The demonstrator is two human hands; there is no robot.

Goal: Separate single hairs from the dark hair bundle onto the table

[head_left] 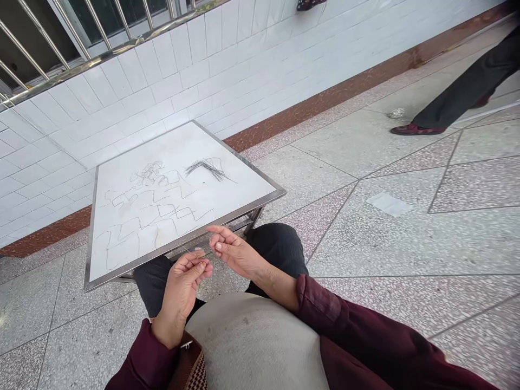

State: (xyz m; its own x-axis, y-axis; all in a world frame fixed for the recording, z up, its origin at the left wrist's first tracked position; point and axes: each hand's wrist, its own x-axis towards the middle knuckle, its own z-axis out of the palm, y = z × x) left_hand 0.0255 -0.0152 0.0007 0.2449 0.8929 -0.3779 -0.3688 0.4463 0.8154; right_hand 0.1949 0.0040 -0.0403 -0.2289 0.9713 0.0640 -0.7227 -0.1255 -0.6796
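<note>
My left hand (182,287) is closed in a pinch, thumb against the fingers, just in front of the table edge. A thin strand seems to stick out from it, and a pale tan wrap covers one fingertip. Close to its right, my right hand (240,257) has the thumb pressed to curled fingers while the index finger stretches out; anything in it is too small to see. Beyond both stands a white-topped table (247,184) with a metal rim. On it lie a bundle of dark thin wires (208,169), a tangled cluster (149,171) and several bent wires (162,208).
A white tiled wall (170,81) with metal window bars (97,24) runs behind the table. On the speckled floor to the right lies a pale sheet (389,204). Another person's leg (463,89) shows at the upper right, near a small whitish ball-like thing (396,113).
</note>
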